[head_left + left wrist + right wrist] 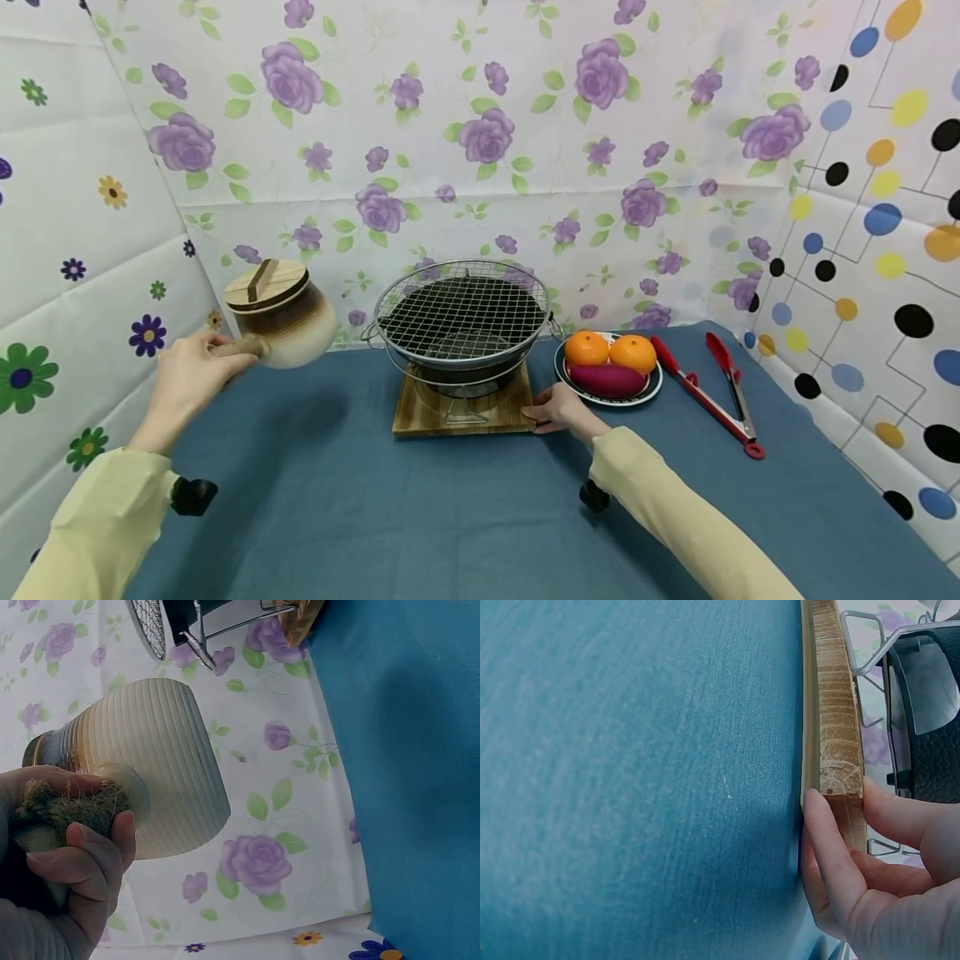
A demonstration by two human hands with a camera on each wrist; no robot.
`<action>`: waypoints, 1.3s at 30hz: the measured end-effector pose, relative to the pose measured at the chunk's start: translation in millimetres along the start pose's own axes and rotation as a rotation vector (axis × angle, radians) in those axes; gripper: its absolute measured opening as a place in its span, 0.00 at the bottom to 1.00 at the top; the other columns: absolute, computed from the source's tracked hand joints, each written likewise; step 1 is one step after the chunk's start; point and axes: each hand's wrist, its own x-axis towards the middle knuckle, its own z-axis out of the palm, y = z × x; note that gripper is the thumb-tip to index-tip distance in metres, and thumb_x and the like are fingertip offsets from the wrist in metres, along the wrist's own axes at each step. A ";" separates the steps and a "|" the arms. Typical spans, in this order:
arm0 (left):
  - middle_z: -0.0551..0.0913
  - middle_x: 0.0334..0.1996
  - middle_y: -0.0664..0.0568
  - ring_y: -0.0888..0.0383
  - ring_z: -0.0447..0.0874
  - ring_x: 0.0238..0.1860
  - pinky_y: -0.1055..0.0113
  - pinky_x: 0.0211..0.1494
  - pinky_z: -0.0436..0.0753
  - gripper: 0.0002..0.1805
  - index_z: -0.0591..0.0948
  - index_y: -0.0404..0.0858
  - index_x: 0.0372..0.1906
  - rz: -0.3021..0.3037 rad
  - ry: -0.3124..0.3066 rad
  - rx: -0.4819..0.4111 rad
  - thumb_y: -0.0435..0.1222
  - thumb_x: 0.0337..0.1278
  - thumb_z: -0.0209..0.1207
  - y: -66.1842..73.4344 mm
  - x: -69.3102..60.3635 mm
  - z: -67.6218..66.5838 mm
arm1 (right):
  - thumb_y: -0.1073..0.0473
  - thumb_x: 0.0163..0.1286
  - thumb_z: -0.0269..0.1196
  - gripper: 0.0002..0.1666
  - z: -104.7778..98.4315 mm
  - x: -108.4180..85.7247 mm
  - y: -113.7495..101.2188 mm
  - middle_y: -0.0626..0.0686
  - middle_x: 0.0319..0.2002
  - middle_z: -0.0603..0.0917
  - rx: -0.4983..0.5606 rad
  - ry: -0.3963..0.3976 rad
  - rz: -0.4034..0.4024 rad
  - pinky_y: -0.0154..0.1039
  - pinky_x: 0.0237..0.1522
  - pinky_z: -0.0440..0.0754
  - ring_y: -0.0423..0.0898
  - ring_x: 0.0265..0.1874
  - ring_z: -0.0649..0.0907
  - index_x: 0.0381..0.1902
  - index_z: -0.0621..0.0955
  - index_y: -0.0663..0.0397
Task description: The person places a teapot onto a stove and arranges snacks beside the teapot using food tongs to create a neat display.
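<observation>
Held up off the table at the left, my left hand [192,372] grips the side handle [71,808] of a ceramic pot [302,332]. Twine wraps that handle, and the pot is cream below and brown near the top. A wooden lid [285,277] sits on it, and the pot leans slightly. My right hand [564,412] pinches the right front corner of a square wooden board [423,417], thumb on top and fingers at the edge and underside. On the board stands a round tabletop grill [450,367], topped by a wire mesh [465,312].
Right of the grill is a plate [637,397] with two oranges [633,354] and a purple sweet potato [607,381]. Red tongs [712,408] lie spread farther right. Blue cloth [465,517] covers the table. Patterned sheets [420,158] hang behind and at both sides.
</observation>
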 end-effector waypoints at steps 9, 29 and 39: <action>0.76 0.19 0.46 0.51 0.70 0.20 0.64 0.18 0.69 0.18 0.76 0.27 0.32 0.037 -0.007 0.014 0.41 0.49 0.61 9.4 12.1 -6.8 | 0.66 0.56 0.66 0.20 -2.1 10.6 7.7 0.62 0.30 0.78 0.008 -0.012 0.010 0.41 0.28 0.83 0.51 0.27 0.81 0.43 0.76 0.76; 0.76 0.15 0.49 0.53 0.72 0.16 0.62 0.14 0.72 0.20 0.77 0.31 0.31 0.019 -0.076 -0.078 0.47 0.49 0.62 50.4 37.8 -8.6 | 0.69 0.59 0.63 0.20 -0.9 0.1 -2.1 0.60 0.32 0.79 0.000 0.011 0.002 0.41 0.29 0.83 0.49 0.27 0.80 0.46 0.74 0.78; 0.77 0.14 0.48 0.53 0.75 0.15 0.64 0.15 0.73 0.17 0.80 0.30 0.30 0.026 -0.070 -0.216 0.42 0.46 0.64 71.2 48.7 4.1 | 0.64 0.54 0.68 0.25 -4.6 39.1 31.7 0.63 0.33 0.78 -0.010 -0.032 0.011 0.43 0.29 0.83 0.52 0.29 0.81 0.46 0.74 0.76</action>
